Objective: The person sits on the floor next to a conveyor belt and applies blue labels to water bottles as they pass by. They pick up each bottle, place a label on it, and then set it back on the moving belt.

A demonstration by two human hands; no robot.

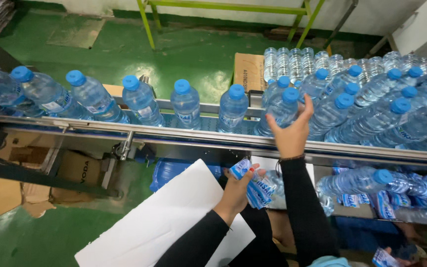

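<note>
Blue-capped bottles crowd the conveyor; the right hand, fingers spread, could topple one, while the left hand apparently pinches loose labels.

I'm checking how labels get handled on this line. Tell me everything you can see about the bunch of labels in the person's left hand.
The bunch of labels is a stack of thin, glossy plastic sleeves, blue and white with red print, loosely fanned and slightly crumpled. The left hand grips it from the left side, fingers wrapped around it, holding it below the conveyor's metal rail and above a white sheet. It sits just beside the right forearm's black sleeve. How many labels it has cannot be told.
</note>
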